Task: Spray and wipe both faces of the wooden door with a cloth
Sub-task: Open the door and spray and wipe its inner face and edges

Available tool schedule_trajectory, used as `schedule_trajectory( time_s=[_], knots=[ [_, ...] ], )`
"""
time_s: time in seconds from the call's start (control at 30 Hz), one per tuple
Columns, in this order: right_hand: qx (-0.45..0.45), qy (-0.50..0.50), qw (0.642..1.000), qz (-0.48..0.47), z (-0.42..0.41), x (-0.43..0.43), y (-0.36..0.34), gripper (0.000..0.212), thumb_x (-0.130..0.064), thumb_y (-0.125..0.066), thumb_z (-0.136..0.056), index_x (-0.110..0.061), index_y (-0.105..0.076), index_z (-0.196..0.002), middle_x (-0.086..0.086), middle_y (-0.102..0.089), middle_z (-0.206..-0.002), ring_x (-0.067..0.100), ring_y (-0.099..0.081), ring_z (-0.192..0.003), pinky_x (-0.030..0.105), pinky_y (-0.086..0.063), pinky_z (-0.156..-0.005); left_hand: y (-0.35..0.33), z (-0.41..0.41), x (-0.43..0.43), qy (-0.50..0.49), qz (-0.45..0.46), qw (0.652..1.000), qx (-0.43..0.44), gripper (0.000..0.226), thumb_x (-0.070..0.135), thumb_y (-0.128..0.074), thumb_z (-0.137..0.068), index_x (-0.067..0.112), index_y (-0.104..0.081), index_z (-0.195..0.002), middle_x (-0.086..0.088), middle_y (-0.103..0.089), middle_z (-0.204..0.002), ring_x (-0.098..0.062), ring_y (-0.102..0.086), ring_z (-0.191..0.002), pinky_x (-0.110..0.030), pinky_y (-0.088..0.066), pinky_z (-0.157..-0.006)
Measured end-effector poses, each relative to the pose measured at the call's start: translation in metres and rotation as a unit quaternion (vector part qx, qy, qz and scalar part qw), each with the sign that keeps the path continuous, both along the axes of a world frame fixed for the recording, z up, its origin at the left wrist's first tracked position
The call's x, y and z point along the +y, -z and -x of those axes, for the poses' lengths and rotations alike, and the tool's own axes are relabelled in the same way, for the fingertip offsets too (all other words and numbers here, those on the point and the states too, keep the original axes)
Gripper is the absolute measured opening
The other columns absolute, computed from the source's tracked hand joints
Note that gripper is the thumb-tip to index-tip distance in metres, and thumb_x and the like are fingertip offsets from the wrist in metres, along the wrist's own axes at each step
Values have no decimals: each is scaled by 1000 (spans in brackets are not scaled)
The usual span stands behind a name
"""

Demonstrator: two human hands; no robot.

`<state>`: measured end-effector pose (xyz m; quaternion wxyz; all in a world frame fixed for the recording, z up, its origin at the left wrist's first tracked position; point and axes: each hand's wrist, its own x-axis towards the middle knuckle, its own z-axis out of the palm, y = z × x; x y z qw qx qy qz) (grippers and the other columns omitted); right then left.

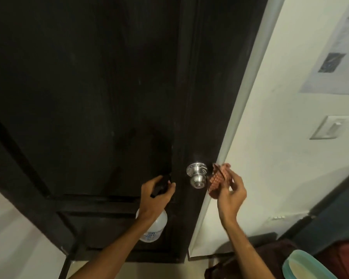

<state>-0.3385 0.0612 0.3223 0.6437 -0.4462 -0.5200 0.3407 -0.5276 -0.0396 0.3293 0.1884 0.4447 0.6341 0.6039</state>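
A dark wooden door (pixel 101 93) fills the left and middle of the view, with a silver round knob (pixel 197 176) near its right edge. My left hand (pixel 154 195) grips the black trigger head of a white spray bottle (pixel 154 228), just left of the knob, with the nozzle close to the door face. My right hand (pixel 231 195) holds a bunched red checked cloth (pixel 219 178) at the door's edge, right of the knob.
A white wall (pixel 280 158) with a light switch (pixel 330 127) stands to the right of the door frame. A teal-rimmed container (pixel 304 266) sits at the bottom right, beside dark red fabric on the floor.
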Motion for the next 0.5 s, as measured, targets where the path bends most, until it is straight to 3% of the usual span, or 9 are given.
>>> schedule_trajectory(
  time_s=[0.07, 0.17, 0.23, 0.3, 0.4, 0.5],
  knots=[
    [-51, -57, 997, -25, 6, 17, -24, 27, -2, -64, -97, -15, -72, -120, -8, -70, -111, 10, -67, -105, 19, -55, -87, -11, -12, 8, 10, 15, 1000, -4, 20, 9, -80, -90, 16, -73, -73, 1, -71, -65, -10, -70, -61, -22, -56, -61],
    [-156, -82, 983, -45, 18, 23, -24, 31, 7, -65, -91, -14, -75, -110, -6, -68, -102, 5, -66, -96, 22, -57, -83, -20, -22, 19, 20, 31, 999, -9, 24, 17, -81, -90, 27, -71, -70, 7, -68, -62, -5, -66, -58, -20, -51, -56],
    [-193, -70, 978, -26, 16, 27, -18, 40, 13, -61, -85, -15, -77, -108, -5, -66, -97, 9, -66, -94, 21, -58, -79, -24, -25, 25, 23, 66, 997, -18, 12, 37, -85, -85, 31, -75, -81, 6, -74, -80, -9, -72, -74, -24, -59, -63],
    [-219, -61, 974, -12, 12, 32, -30, 39, 13, -60, -83, -14, -78, -104, -6, -67, -94, 12, -67, -91, 15, -56, -76, -26, -28, 32, 31, 95, 995, -20, 27, 54, -83, -78, 32, -77, -91, -3, -74, -96, -18, -74, -86, -31, -62, -67],
    [-182, -48, 982, -16, 13, 43, -60, 35, 11, -60, -84, -12, -79, -104, -6, -67, -91, -2, -64, -86, 12, -54, -74, -32, -33, 40, 32, 109, 993, -19, 36, 62, -77, -72, 29, -75, -86, -12, -72, -96, -29, -72, -86, -31, -54, -62],
    [-136, -16, 991, -4, 10, 37, -62, 36, 10, -58, -85, -11, -78, -106, -2, -68, -90, 4, -65, -84, 7, -48, -70, -38, -42, 37, 22, 116, 993, -18, 19, 42, -84, -83, 28, -72, -78, -8, -73, -87, -23, -72, -78, -26, -52, -58]
  ],
)
